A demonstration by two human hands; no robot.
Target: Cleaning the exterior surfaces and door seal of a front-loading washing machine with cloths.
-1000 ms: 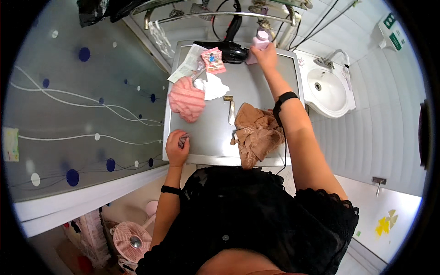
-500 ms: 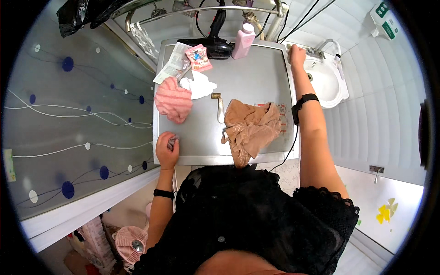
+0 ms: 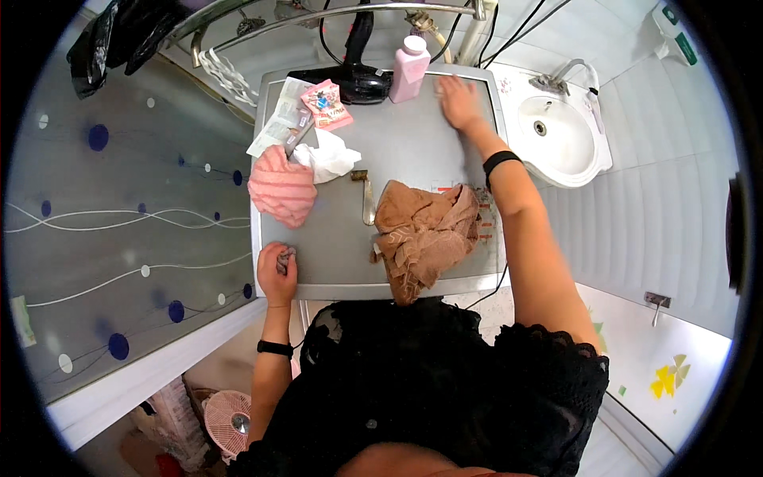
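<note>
Grey, smooth and edged in white, the table (image 3: 429,147) fills the centre of the frame. At its lower left corner the left hand (image 3: 274,274) has its fingers curled around a small crumpled grey cloth (image 3: 284,260), which pokes out on the thumb side. At the table's upper right the right hand (image 3: 461,103) lies palm down with fingers extended and nothing visible in its grasp, just beside an upright pale pink bottle with a rounded cap (image 3: 409,73). Left of the bottle lies a black hair dryer (image 3: 364,86); below it are a pink printed packet (image 3: 327,105), a pale paper leaflet (image 3: 276,126), a white crumpled tissue (image 3: 327,157) and a pink striped bunched cloth (image 3: 282,188). Near the middle of the frame, an L-shaped metal piece (image 3: 368,203) lies beside a rumpled brown cloth (image 3: 429,234) that overhangs the table's lower edge. A white oval sink (image 3: 588,163) stands at upper right.
</note>
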